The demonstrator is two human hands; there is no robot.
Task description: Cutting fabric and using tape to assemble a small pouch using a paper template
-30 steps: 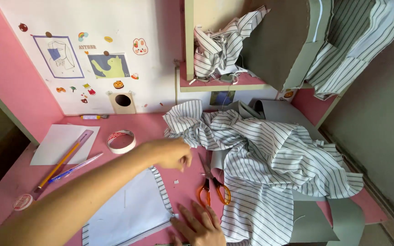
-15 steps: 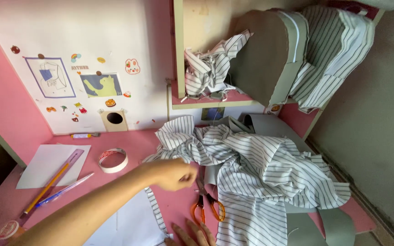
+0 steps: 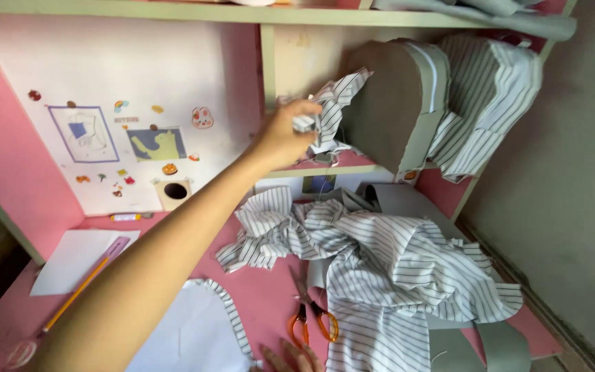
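My left hand [image 3: 285, 132] is raised to the shelf cubby, with its fingers closed on a striped cloth scrap [image 3: 325, 114] that is bunched there. A thick grey shaped board [image 3: 394, 103] leans upright just right of the scrap. Only the fingertips of my right hand [image 3: 296, 357] show at the bottom edge; they lie spread on the pink desk [image 3: 270, 296] beside orange-handled scissors [image 3: 311, 320]. A large crumpled striped cloth [image 3: 394, 269] is heaped on the desk below the shelf.
A white curved pattern piece with a striped edge [image 3: 194, 331] lies under my left arm. White paper [image 3: 70, 258] and a pencil [image 3: 80, 289] are at the left. More striped cloth [image 3: 490, 103] hangs on the shelf, and grey cut pieces [image 3: 463, 344] lie at bottom right.
My left hand has risen from the striped cloth on the desk up to the shelf cubby. The view has tilted upward, so my right hand has slid to the bottom edge.
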